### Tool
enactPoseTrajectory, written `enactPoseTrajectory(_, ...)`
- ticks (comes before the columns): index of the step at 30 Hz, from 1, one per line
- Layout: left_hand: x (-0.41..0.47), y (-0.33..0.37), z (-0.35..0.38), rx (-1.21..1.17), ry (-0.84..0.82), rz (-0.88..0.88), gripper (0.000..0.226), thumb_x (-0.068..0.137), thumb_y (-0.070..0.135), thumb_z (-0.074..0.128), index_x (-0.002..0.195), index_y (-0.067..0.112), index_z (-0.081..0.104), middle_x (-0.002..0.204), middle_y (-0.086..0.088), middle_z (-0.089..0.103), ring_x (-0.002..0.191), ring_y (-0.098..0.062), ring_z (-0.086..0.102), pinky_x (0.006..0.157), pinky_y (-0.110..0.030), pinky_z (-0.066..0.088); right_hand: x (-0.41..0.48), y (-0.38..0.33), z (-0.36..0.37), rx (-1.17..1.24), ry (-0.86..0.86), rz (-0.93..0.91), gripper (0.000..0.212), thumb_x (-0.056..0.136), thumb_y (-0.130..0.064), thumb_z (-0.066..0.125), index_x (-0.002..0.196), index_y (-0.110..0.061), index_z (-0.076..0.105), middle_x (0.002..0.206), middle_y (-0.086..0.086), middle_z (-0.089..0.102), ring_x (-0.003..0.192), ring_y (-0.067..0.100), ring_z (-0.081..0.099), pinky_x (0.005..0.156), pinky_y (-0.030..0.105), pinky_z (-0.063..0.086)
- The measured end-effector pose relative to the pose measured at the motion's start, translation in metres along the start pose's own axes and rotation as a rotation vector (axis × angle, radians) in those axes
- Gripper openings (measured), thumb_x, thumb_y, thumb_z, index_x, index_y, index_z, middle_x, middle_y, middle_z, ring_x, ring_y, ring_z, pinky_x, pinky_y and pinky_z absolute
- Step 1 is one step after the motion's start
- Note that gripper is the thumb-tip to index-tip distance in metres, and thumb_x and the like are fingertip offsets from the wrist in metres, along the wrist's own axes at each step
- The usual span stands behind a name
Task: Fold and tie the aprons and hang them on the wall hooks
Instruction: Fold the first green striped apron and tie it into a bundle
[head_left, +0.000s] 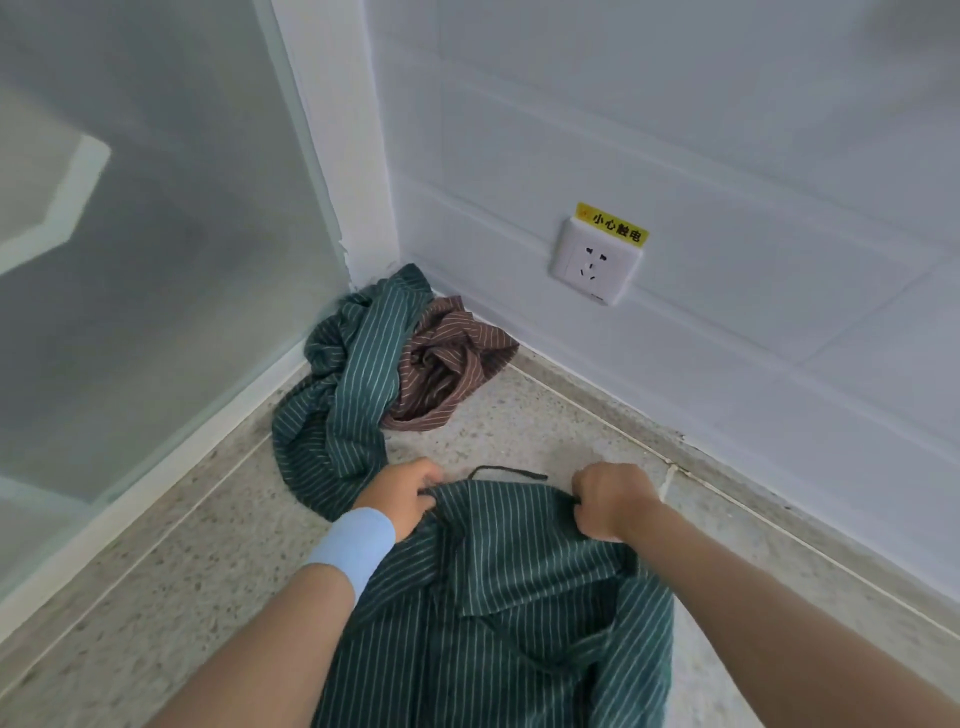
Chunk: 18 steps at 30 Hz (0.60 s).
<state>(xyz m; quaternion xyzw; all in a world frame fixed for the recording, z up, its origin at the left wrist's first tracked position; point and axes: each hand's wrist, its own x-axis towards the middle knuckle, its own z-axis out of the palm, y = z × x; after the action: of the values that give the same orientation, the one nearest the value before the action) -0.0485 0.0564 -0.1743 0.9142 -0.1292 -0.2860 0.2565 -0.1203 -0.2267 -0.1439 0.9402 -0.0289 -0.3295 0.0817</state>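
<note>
A dark green striped apron (498, 597) hangs in front of me over the speckled floor. My left hand (405, 493), with a light blue wristband, grips its top edge on the left. My right hand (608, 501) grips the same edge on the right. A dark strap (509, 472) of the apron sticks out between my hands. In the corner lies a crumpled heap: a second green striped apron (343, 389) and a brown striped apron (452, 364) beside it. No wall hooks are in view.
A white tiled wall at the right carries a power socket (595, 262) with a yellow warning label. A frosted glass panel (145, 249) in a white frame stands at the left. The terrazzo floor (171, 582) spreads around me.
</note>
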Motion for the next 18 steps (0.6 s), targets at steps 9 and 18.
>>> enactPoseTrajectory(9, 0.001, -0.015, -0.089, 0.303, 0.375, -0.115, 0.04, 0.095, 0.007, 0.049, 0.131, 0.021, 0.057, 0.127, -0.008, 0.061, 0.104, -0.028, 0.058, 0.087, -0.038, 0.047, 0.018, -0.035, -0.064, 0.736, 0.442, 0.009, 0.028, 0.103, -0.018, 0.049, 0.131, -0.021, 0.054, 0.112, 0.008, 0.068, 0.083, 0.022, 0.065, 0.069, 0.029, 0.053)
enactPoseTrajectory(18, -0.067, 0.008, 0.009, 0.212, 0.299, 0.208, 0.016, 0.094, 0.013, 0.051, 0.101, 0.025, 0.058, 0.102, 0.009, 0.052, 0.086, -0.01, 0.054, 0.075, -0.027, 0.048, -0.033, -0.049, 0.017, 0.691, 0.329, 0.255, 0.026, 0.097, -0.025, 0.044, 0.119, -0.017, 0.055, 0.112, 0.004, 0.058, 0.082, 0.021, 0.062, 0.073, 0.04, 0.058)
